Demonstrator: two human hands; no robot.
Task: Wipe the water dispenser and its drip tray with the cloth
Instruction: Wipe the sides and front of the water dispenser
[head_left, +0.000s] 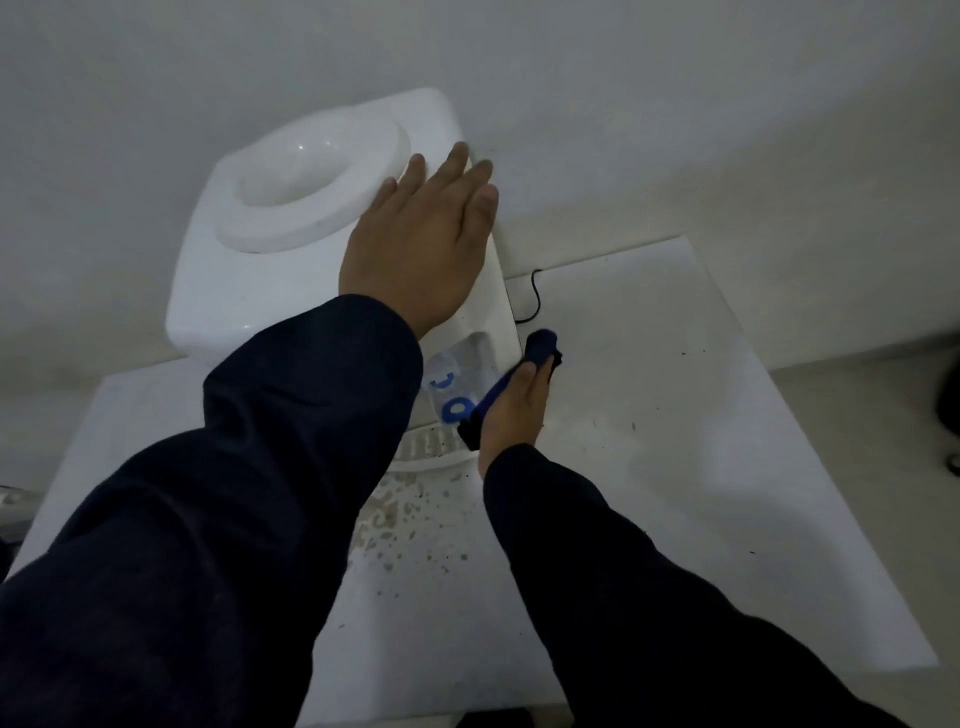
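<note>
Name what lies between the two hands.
Head view: the water dispenser's front recess with blue taps, between the left hand on its top and the right hand holding the cloth.

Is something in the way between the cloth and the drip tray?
Nothing visible. The cloth in the right hand hangs right beside the drip tray, nothing between them. The left sleeve hides the tray's left part.
</note>
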